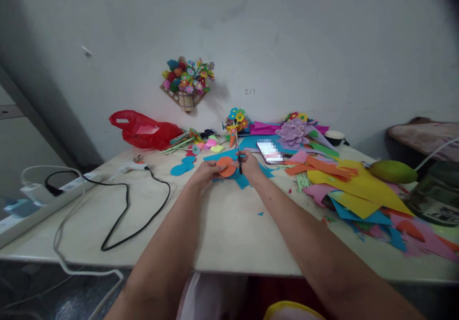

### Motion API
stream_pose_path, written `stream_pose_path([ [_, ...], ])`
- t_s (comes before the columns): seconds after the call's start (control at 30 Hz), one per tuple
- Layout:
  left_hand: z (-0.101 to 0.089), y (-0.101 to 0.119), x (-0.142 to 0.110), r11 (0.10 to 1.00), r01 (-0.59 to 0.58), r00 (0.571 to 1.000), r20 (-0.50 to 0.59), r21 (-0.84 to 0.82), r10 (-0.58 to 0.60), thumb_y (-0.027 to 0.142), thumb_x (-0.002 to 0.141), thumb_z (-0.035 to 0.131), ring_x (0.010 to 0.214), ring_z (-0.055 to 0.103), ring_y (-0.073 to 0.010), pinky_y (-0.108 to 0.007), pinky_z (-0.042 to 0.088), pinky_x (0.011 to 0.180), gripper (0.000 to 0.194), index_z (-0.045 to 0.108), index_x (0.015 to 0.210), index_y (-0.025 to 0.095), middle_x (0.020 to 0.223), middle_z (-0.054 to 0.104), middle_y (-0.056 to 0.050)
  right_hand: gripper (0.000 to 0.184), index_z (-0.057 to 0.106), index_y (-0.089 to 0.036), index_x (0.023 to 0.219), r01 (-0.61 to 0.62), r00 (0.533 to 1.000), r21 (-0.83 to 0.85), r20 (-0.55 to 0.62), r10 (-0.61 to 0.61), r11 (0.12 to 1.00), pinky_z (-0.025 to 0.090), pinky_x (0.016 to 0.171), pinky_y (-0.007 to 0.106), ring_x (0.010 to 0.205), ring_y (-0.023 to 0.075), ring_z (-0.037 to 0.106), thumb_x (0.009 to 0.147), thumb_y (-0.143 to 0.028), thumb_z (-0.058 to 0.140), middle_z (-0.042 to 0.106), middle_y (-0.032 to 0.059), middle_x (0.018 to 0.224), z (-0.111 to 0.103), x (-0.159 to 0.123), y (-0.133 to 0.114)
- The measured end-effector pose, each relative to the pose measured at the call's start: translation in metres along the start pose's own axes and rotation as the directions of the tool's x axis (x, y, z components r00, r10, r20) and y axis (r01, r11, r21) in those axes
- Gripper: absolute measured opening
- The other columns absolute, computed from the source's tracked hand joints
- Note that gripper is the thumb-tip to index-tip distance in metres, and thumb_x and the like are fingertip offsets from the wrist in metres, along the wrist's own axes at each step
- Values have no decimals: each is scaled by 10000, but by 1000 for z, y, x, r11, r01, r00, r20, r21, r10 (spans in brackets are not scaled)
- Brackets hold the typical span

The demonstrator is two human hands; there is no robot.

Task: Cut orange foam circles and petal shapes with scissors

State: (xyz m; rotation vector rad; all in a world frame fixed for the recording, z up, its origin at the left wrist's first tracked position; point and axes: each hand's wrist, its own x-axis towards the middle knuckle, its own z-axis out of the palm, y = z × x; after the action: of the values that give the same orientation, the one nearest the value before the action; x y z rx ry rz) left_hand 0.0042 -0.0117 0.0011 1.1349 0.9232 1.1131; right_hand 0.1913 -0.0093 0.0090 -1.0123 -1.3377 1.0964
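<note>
My left hand (207, 171) is closed on a round orange paper piece (226, 166), holding it just above the table. My right hand (249, 163) grips a pair of scissors (239, 161) whose dark blades stand upright against the right edge of the orange piece. Blue paper sheets (243, 179) lie on the table under both hands.
A white table (222, 234) carries a glue gun (131, 167) with a black cord (125, 205), a red plastic bag (143, 131), a phone (270, 151), paper flowers (292, 132) and a heap of coloured paper sheets (358, 191). A green mango (392, 171) lies at the right. A power strip (53, 188) sits at the left.
</note>
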Motion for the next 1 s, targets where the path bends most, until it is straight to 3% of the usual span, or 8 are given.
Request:
stream_pose_path([
  [0.1, 3, -3, 3, 999, -23, 999, -25, -35, 22, 202, 610, 1070, 723, 793, -220, -269, 664, 671, 318, 838, 804, 102, 824, 849, -122, 433, 573, -262, 909, -2, 994, 27, -109, 5, 1000, 459, 589, 255, 682, 171, 600, 637, -357, 897, 556, -72, 672, 3, 1, 3],
  [0.3, 4, -11, 12, 994, -63, 996, -61, -88, 58, 174, 613, 1041, 710, 796, -220, -275, 677, 687, 288, 818, 787, 123, 804, 848, -109, 442, 566, -264, 896, -29, 987, 48, -155, 36, 998, 466, 596, 261, 687, 177, 611, 666, -391, 921, 585, -64, 677, 11, -3, -1],
  [0.43, -6, -10, 16, 989, -105, 983, -159, -102, 88, 142, 664, 992, 748, 806, -225, -276, 673, 697, 239, 822, 833, 127, 832, 852, -113, 480, 548, -260, 861, -85, 983, 103, -155, 101, 991, 464, 561, 244, 608, 153, 576, 667, -360, 975, 584, -73, 622, 11, -6, -7],
  [0.53, -16, -7, 17, 977, -153, 962, -247, -149, 112, 116, 695, 966, 755, 802, -204, -256, 667, 691, 230, 803, 854, 151, 823, 845, -78, 452, 554, -245, 841, -125, 989, 109, -72, 133, 986, 465, 531, 224, 538, 127, 557, 722, -345, 979, 608, -59, 587, 7, -10, -11],
  [0.7, -26, -5, 16, 953, -213, 923, -364, -217, 124, 104, 695, 965, 761, 801, -192, -254, 666, 712, 274, 781, 893, 149, 812, 828, -58, 366, 623, -209, 819, -164, 973, 3, 166, 161, 986, 370, 444, 202, 461, 110, 548, 828, -405, 931, 650, -19, 557, -8, -12, -10],
  [0.83, -27, -4, 15, 939, -253, 878, -463, -233, 122, 107, 677, 956, 870, 827, -267, -345, 680, 812, 272, 788, 888, 137, 844, 832, -94, 387, 636, -203, 804, -202, 902, -84, 372, 219, 976, 356, 399, 213, 416, 124, 557, 877, -501, 873, 682, 14, 555, -21, -10, -8],
  [1.0, -24, 0, 13, 931, -274, 837, -537, -240, 108, 79, 740, 891, 885, 823, -282, -370, 678, 836, 153, 790, 849, 115, 841, 824, -117, 397, 676, -183, 838, -240, 821, -147, 497, 282, 960, 337, 378, 217, 369, 115, 514, 892, -543, 835, 679, 26, 524, -34, -8, -7],
])
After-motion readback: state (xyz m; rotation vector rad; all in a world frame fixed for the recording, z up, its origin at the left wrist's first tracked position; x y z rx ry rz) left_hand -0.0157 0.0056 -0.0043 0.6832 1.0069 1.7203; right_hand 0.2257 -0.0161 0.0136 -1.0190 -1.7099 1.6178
